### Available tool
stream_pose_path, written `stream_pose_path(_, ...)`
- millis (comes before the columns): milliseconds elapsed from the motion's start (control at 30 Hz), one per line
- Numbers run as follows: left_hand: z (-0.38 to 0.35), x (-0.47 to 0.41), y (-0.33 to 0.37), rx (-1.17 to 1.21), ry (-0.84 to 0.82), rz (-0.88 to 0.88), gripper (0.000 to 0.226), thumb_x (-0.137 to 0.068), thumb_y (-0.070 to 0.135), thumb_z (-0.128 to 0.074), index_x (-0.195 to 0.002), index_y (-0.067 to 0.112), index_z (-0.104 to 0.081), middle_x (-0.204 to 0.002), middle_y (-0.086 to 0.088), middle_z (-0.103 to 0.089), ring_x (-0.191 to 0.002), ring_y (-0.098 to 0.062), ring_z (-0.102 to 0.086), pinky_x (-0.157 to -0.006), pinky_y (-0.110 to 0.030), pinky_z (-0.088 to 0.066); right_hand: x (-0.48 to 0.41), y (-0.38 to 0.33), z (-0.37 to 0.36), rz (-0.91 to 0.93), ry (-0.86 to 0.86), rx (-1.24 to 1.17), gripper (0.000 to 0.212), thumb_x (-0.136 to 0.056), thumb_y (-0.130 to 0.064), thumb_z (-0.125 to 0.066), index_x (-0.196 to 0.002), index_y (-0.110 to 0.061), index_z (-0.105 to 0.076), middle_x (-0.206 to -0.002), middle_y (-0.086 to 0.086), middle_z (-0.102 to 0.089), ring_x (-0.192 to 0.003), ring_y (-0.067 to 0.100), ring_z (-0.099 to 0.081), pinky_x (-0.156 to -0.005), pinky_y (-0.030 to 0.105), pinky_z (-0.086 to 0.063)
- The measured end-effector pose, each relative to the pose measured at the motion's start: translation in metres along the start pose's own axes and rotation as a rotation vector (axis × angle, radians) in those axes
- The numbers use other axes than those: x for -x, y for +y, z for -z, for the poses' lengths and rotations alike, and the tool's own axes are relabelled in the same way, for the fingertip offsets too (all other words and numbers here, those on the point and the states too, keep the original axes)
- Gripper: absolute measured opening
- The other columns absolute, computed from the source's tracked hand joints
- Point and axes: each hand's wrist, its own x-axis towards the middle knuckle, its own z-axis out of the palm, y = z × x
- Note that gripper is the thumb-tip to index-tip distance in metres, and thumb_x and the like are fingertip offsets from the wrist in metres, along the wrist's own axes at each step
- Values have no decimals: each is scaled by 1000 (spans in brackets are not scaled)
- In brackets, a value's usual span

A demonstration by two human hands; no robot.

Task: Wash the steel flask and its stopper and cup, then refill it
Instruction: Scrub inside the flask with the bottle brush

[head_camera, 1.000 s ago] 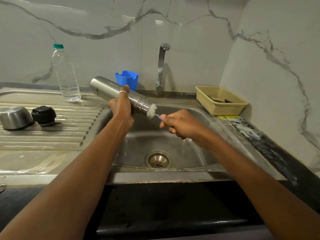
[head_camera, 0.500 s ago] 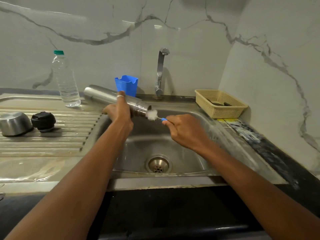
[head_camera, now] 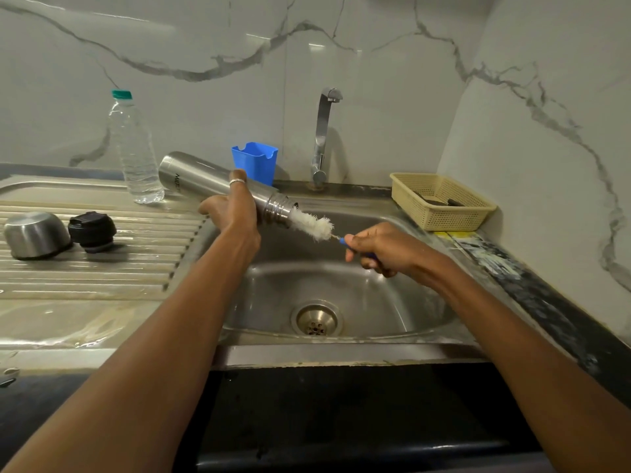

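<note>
Left hand grips the tilted flask; right hand, just beside its mouth, pinches the brush handle.

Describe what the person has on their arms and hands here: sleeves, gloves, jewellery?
The left forearm and right forearm are bare as far as the frame shows: no sleeves, gloves, watch or bracelet. The left hand wears one plain silver-coloured ring on a finger. The right hand shows no ring on the parts in view.
</note>
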Motion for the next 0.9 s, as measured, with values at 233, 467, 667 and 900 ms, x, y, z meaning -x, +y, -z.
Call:
stream_pose_path(233, -8, 14, -11, -9, -9, 37, 62, -89, 42, -70, -124, 10, -30, -120, -9, -59, -102, -25, -66, -95, -44, -58, -8, -21, -53, 434, 459, 623, 61, -93, -44, -69, -139, -14, -44, -130, 10, -59, -109, 27, -60, -84, 47, -55)
stream_pose_path(467, -13, 25, -14, -17, -101, 34, 57, -92, 33, -71, -126, 11, -31, -111, -8, -62, -86, -18, -70, -77, -36, -63, -16, -18, -47, 291, 326, 368, 25, -105, -27, -50, -113, -9, -64, -87, 3, -64, -68, 17, -59, -56, 29, -44)
stream_pose_path(667, -4, 9, -1, 33, -13, 17, 64, -94, 35, -68, -134, 4, -28, -122, -10, -59, -96, -19, -68, -84, -36, -61, -3, -3, -18, 203, 211, 145, 21, -102, -31, -60, -103, -15, -74, -76, -2, -69, -56, 7, -57, -51, 22, -44)
stream_pose_path(900, 0, 4, 1, 96, 9, 82, 60, -92, 37, -70, -126, 7, -31, -119, -12, -62, -94, -24, -71, -85, -45, -62, -15, 10, -20, 839, 748, 1133, 12, -96, -16, -64, -107, -11, -63, -74, 3, -59, -54, 23, -54, -42, 32, -34)
